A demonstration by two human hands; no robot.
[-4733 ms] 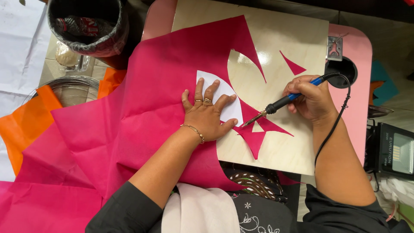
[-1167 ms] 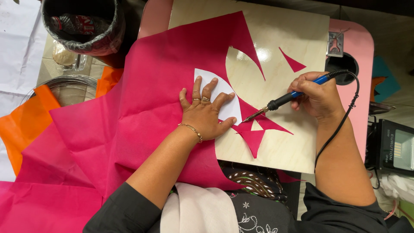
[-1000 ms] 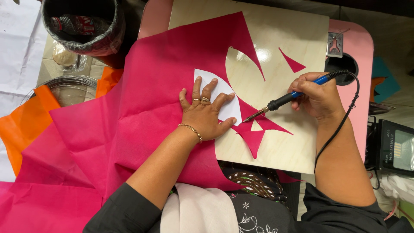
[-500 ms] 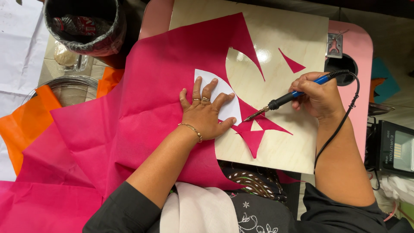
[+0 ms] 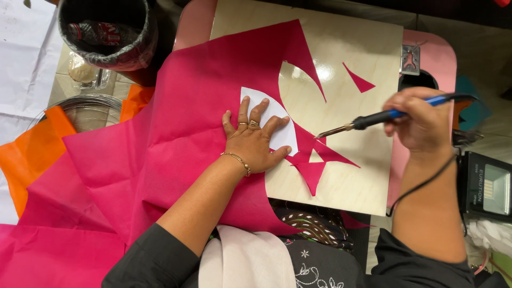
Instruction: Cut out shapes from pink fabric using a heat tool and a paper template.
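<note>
On pink fabric, white template

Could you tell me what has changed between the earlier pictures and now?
The right hand has lifted the blue-handled corded hot-tip tool up and to the right, off the pink fabric sheet and over the bare plywood board. The left hand stays flat on the white curved paper template; fabric unchanged.
</note>
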